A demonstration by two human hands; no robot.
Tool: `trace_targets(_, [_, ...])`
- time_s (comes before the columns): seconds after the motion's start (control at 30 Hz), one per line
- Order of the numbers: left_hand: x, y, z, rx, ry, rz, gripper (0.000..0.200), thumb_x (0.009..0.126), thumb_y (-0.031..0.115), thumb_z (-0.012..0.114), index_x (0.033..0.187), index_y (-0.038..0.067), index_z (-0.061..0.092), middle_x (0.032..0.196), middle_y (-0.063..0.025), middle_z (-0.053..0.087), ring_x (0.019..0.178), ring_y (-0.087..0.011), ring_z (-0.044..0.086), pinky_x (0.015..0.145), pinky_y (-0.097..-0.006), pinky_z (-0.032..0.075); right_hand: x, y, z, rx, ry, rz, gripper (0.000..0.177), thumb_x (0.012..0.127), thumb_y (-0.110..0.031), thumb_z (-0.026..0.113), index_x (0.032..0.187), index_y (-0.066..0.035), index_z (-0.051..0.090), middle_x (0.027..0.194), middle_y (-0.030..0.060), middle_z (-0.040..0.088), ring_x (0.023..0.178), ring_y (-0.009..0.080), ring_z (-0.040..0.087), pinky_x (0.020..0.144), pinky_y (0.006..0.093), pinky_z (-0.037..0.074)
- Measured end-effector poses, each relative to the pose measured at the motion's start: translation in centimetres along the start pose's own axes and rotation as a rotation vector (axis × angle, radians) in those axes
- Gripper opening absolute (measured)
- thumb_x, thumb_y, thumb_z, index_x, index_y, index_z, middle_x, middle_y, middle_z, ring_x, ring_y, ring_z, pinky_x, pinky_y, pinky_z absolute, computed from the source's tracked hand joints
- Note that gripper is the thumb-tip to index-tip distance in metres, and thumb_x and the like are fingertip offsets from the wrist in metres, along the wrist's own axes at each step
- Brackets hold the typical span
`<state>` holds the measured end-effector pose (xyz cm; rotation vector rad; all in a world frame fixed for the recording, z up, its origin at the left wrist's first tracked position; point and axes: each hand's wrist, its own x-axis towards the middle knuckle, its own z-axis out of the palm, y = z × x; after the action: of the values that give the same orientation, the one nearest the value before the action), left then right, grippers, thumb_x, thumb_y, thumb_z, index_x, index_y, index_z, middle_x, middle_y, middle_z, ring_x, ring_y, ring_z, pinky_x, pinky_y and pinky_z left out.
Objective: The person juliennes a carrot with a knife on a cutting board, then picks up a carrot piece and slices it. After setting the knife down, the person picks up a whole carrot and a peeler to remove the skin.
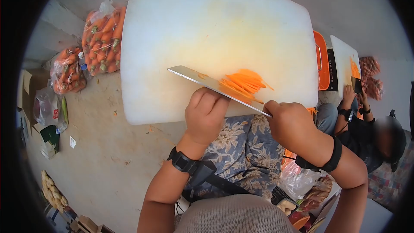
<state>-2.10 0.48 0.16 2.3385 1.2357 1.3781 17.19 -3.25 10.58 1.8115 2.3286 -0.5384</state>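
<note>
My right hand (289, 123) is closed around the handle end of a wide-bladed knife (194, 76), which lies diagonally over the white cutting board (181, 26). On the near side of the blade, my left hand (208, 111) is curled with its bent fingers against the metal. Whatever sits under those fingers is hidden. A small heap of carrot strips (246, 81) rests on the board along the far side of the blade. Some orange bits cling to the blade's face.
Bags of whole carrots (103, 39) stand left of the board. At right are an orange tub (321, 60) and another person (366, 125) cutting at a second board (343, 56). A cardboard box (32, 86) and ginger-like roots (52, 191) lie far left.
</note>
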Motion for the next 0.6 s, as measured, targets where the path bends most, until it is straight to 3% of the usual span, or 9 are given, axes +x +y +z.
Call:
trace_targets(0.33, [-0.1,-0.2,-0.1,-0.033,-0.002,0.029,0.021,0.070,0.004,0.066,0.091,0.004,0.070,0.097,-0.0069,0.064,0.092,-0.0260,0.060,0.078,-0.0334,0.053,3.2,-1.1,1.2,0.118,0.115,-0.016,0.011,0.081,-0.011,0.064,0.085,-0.001,0.063,0.066,0.0184,0.063,0.061,0.0369,0.063,0.058,0.0442,0.050])
trace_targets(0.6, [-0.2,-0.2,0.2,-0.042,0.047,-0.011,0.020,0.070,0.001,0.065,0.089,0.003,0.070,0.091,-0.0089,0.062,0.088,-0.0281,0.060,0.074,-0.0354,0.053,-1.0,-1.2,-1.9,0.058,0.107,0.012,0.015,0.088,-0.016,0.064,0.091,-0.001,0.066,0.067,0.0185,0.063,0.061,0.0370,0.063,0.058,0.0436,0.050])
